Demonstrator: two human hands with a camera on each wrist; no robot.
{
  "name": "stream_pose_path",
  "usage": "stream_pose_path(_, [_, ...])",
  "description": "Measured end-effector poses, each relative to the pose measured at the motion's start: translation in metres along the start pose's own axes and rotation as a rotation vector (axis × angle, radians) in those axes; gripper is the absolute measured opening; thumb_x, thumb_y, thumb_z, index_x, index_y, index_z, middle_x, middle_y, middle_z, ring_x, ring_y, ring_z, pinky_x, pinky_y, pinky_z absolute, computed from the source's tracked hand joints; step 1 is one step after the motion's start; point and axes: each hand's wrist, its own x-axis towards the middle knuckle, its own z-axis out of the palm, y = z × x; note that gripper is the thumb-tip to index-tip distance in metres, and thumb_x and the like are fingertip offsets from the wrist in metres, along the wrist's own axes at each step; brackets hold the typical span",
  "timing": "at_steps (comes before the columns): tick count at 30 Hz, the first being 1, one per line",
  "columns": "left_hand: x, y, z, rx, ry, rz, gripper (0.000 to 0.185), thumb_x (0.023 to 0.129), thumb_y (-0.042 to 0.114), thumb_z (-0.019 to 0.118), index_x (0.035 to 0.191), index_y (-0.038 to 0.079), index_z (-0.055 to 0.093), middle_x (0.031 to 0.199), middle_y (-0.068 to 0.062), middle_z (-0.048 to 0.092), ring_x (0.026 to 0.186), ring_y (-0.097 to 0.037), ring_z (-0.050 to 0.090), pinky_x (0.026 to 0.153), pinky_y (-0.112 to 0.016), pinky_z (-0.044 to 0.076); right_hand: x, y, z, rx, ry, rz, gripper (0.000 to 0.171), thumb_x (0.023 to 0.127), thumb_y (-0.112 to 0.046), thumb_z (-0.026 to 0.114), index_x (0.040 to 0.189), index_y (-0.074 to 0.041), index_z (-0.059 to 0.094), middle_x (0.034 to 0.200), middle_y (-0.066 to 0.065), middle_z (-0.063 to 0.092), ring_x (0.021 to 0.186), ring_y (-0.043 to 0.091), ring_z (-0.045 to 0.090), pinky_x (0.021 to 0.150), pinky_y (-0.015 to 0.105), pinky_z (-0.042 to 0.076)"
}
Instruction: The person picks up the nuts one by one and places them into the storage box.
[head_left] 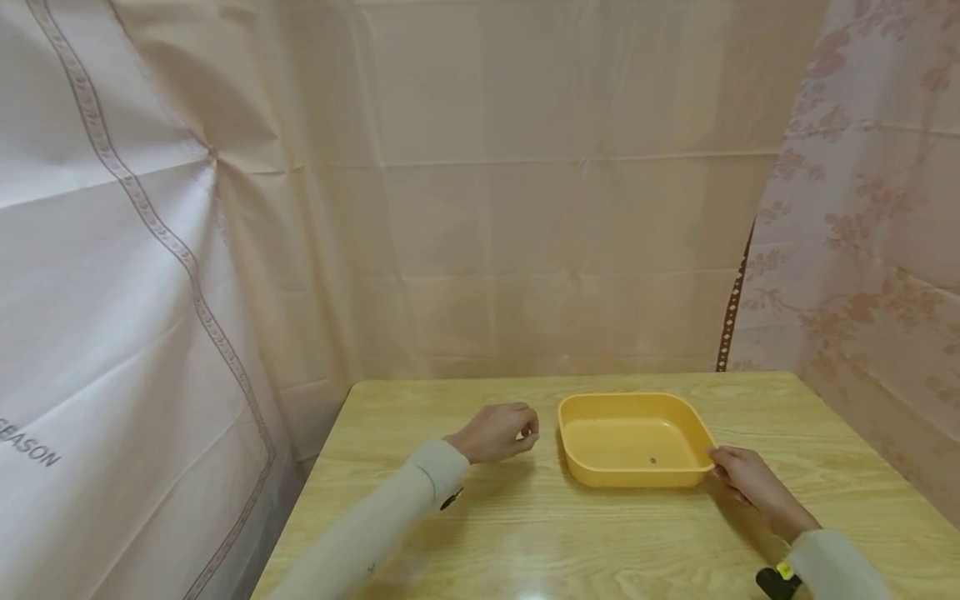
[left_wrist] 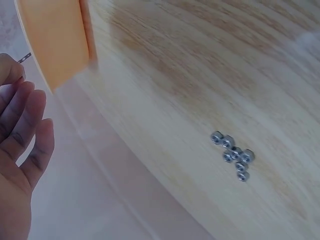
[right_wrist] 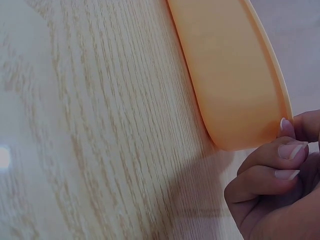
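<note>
Yellow tray (head_left: 634, 440): set on the wooden table (head_left: 525, 533), toward its far edge, one small dark item inside. Right hand (head_left: 753, 483): near-right corner of the tray is touched by curled fingertips (right_wrist: 287, 150). Left hand (head_left: 497, 432): held just left of the tray; a small metal piece (left_wrist: 25, 58) is pinched at the fingertips. Nuts (left_wrist: 234, 154): clustered below that hand. Bare tabletop is left in front of the tray.
</note>
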Motion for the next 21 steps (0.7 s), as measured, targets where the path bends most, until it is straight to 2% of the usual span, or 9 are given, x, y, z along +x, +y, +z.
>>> stream_pose_path(6, [0.008,0.002,0.002,0.024,0.023,0.020,0.007,0.102,0.024,0.065,0.103,0.019,0.069,0.096,0.010,0.065,0.076,0.005,0.055,0.065,-0.010,0.044,0.000,0.000,0.002,0.016,-0.003,-0.006,0.041,0.113,-0.030,0.037,0.079,-0.008,0.046,0.064,-0.003,0.039,0.051,0.009,0.034,0.049,0.026,0.037])
stream_pose_path(12, [0.016,0.007,0.002,0.028,0.022,0.036,0.007,0.102,0.024,0.064,0.102,0.018,0.069,0.096,0.009,0.065,0.080,0.003,0.057,0.066,-0.010,0.045,-0.001,-0.003,0.001,0.038,-0.014,-0.021,0.040,0.113,-0.028,0.035,0.080,-0.007,0.046,0.065,-0.002,0.039,0.052,0.009,0.035,0.050,0.025,0.037])
stream_pose_path(21, [0.025,0.012,0.007,0.030,0.025,0.060,0.006,0.101,0.022,0.065,0.101,0.020,0.070,0.095,0.011,0.065,0.079,0.005,0.056,0.066,-0.009,0.044,-0.002,-0.002,0.001,0.015,-0.017,-0.026,0.040,0.113,-0.028,0.035,0.081,-0.006,0.047,0.065,-0.002,0.039,0.052,0.009,0.035,0.050,0.026,0.037])
